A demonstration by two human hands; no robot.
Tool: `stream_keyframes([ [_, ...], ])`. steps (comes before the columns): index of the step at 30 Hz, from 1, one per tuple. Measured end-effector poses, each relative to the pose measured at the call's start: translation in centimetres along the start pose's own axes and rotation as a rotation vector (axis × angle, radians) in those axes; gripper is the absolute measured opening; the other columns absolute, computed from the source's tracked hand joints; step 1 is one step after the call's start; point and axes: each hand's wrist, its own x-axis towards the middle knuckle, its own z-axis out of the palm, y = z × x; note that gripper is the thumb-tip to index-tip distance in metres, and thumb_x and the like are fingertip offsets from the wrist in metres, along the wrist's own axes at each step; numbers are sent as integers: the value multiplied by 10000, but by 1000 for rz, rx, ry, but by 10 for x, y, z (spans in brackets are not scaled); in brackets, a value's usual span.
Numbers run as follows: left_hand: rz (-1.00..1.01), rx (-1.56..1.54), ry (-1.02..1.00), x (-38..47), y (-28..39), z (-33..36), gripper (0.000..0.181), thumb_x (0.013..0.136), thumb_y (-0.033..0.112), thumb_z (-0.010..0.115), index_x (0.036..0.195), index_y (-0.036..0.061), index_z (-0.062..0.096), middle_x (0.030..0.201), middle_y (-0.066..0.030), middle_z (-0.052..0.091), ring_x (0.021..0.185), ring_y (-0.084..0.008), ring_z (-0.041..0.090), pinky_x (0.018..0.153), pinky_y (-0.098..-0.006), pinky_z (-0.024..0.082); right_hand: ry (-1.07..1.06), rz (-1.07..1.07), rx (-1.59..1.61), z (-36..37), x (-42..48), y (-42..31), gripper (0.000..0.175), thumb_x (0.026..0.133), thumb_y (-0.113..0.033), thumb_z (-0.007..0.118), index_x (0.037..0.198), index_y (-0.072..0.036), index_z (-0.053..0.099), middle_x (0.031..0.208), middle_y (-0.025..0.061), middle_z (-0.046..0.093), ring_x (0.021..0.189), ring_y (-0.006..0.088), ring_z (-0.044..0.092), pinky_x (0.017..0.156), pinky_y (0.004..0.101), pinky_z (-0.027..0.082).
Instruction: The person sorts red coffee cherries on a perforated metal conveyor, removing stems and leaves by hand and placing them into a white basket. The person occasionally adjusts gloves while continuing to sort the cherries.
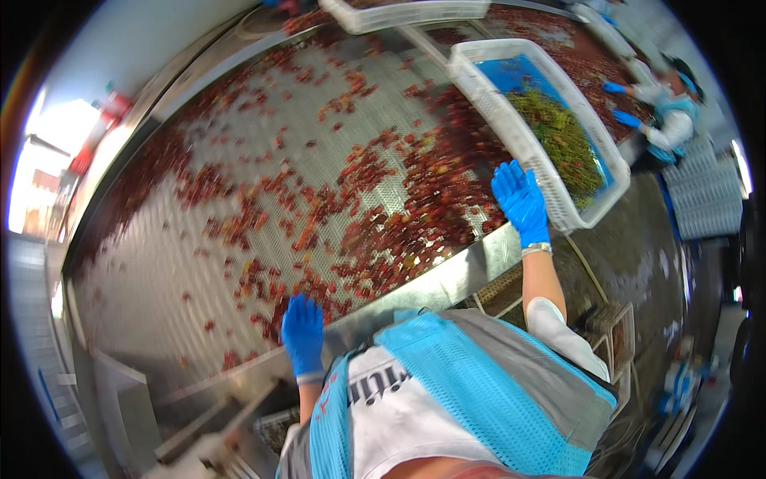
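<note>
Red fruits (pixel 413 197), small and partly blurred, are strewn over a perforated metal sorting table (pixel 239 149). At the table's near edge, my blue-gloved left hand (pixel 302 335) has its fingers over the metal beside some of the fruits, and nothing is seen in it. My right hand (pixel 519 200), also in a blue glove, is raised palm up with the fingers extended, empty, against the near side of a white plastic crate (pixel 541 152). That crate is lined with blue and holds a heap of green stems (pixel 556 138).
A second white crate (pixel 413 15) sits across the table's far side. At the upper right a co-worker's blue-gloved hands (pixel 625 118) reach over more red fruits. Stacked pale crates (pixel 703 191) stand behind that person. A metal rim (pixel 443 281) borders the table before me.
</note>
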Motion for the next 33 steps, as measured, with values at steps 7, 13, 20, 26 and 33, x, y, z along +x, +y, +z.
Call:
stream_keyframes([
  [7,-19,420,-96,-55,-20,138,503,996,194,507,1446,25,357,1486,-150,390,1331,-282,439,1119,-402,354,-566,824,-117,67,-118,142,803,933,-653,409,1499,-92,309,1311,189,556,1159,328,582,989,468,470],
  [13,382,1875,-286,-92,-3,255,361,942,300,596,1230,81,587,1063,-165,658,932,-335,661,798,-419,524,-1432,711,-1192,163,-162,125,586,922,-433,605,1359,-50,523,912,112,703,788,164,664,747,312,540],
  [20,-75,1885,-336,-127,9,298,327,1011,369,445,1110,78,558,1021,-193,642,933,-377,643,751,-430,517,-1940,696,-1254,209,-176,98,606,862,-508,651,1317,-113,583,958,116,723,839,206,696,777,328,539],
  [26,250,1982,-491,-134,3,304,387,976,418,477,1004,38,546,860,-200,621,780,-392,643,670,-479,509,-2094,649,-1374,214,-180,109,630,837,-523,687,1291,-95,606,836,123,714,712,188,688,672,328,540],
  [33,130,2049,-522,-111,29,283,387,961,424,475,1080,86,622,925,-212,645,831,-363,662,686,-455,535,-2141,850,-1267,221,-177,153,554,884,-381,680,1334,-80,565,1186,160,629,1031,219,616,913,365,483],
])
